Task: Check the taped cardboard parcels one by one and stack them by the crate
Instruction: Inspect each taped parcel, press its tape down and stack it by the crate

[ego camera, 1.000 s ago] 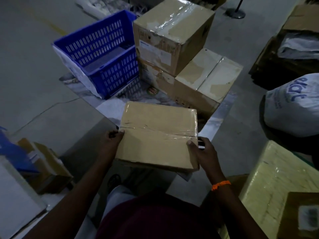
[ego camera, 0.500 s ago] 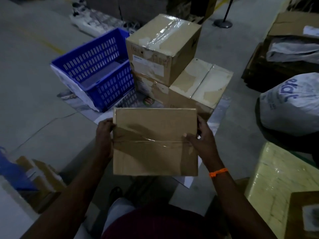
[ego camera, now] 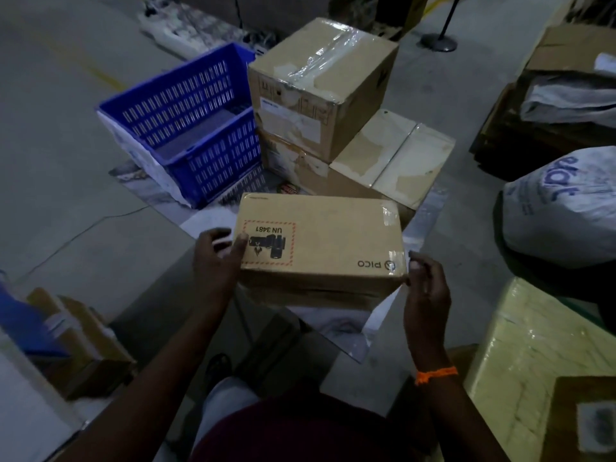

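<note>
I hold a flat cardboard parcel in front of me, above the floor. Its upper face carries a red-bordered UN 3481 label and a PICO mark, both upside down to me. My left hand grips its left edge with the thumb on the label. My right hand holds the near right corner. Beyond it stands a blue slotted crate. Right of the crate a taped box sits on a lower box, with a flat-topped box beside them.
A white printed sack lies at right, a pale yellow wrapped block at lower right. Small cardboard boxes lie at lower left. A stack of flattened cartons fills the upper right. A stanchion base stands at the back.
The parcel has been turned over in my hands: the taped plain face seen earlier has gone and the labelled face now shows. My hands shifted along its edges.
</note>
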